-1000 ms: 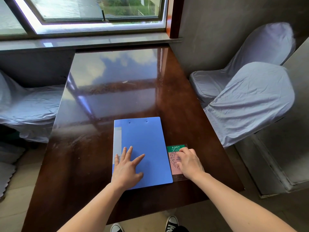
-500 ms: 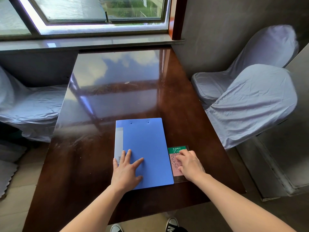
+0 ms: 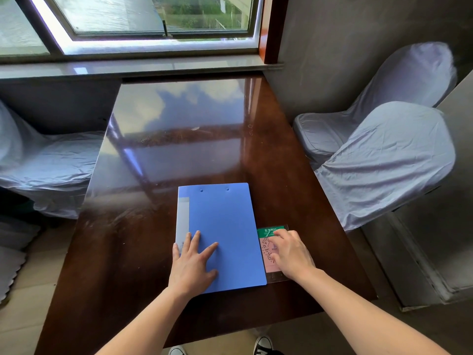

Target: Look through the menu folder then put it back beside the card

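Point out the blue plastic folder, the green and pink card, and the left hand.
Blue plastic folder (image 3: 225,221): head view, bare middle of its cover.
Green and pink card (image 3: 267,231): head view, its green top strip.
Left hand (image 3: 192,267): head view, back of the hand.

The menu folder was plain blue, with a pale grey strip along its left edge. The card beside it, at the table's near right corner, showed a green band on top with white characters, pink below with a dark dotted code. The table was glossy dark reddish-brown, mirroring sky. The chair covers were pale lavender-grey.
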